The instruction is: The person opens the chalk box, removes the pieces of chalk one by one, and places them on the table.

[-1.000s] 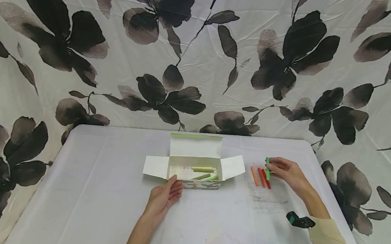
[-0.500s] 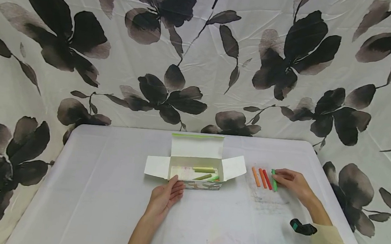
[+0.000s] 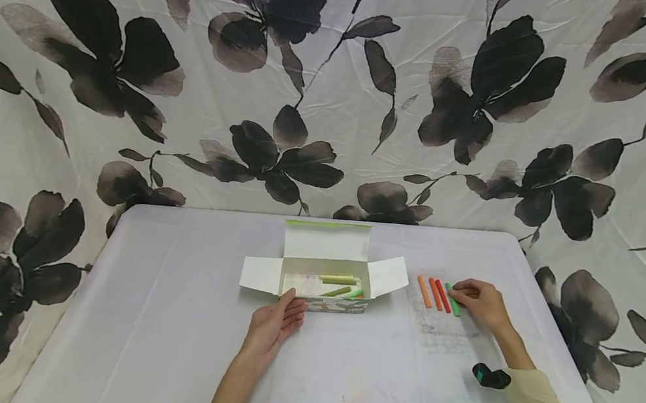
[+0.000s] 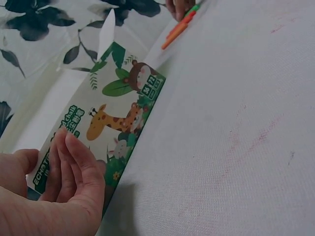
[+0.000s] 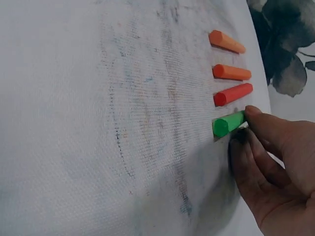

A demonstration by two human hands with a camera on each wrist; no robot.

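A green chalk stick [image 5: 229, 124] lies on the cloth at the right end of a short row. My right hand [image 3: 480, 302] pinches its far end between thumb and fingers. Beside it in the row are a red chalk stick [image 5: 233, 94] and two orange chalk sticks, one of them the outermost orange chalk stick [image 5: 227, 42]. An open cardboard chalk box [image 4: 110, 105] with animal pictures stands mid-table. My left hand [image 3: 271, 329] holds its front wall, thumb over the rim and fingers outside. Inside the box are several yellow-green chalk sticks [image 3: 337, 280].
White cloth covers the table [image 3: 169, 317]. Smudges of chalk dust [image 5: 167, 98] mark it near the row. The box's lid [image 3: 327, 241] stands up at the back, and its side flaps [image 3: 261, 274] spread outward. A floral curtain [image 3: 334, 97] hangs behind the table.
My right hand has lowered the green chalk stick and moved it right, from above the red one to the cloth beside it. The left hand stays at the box.
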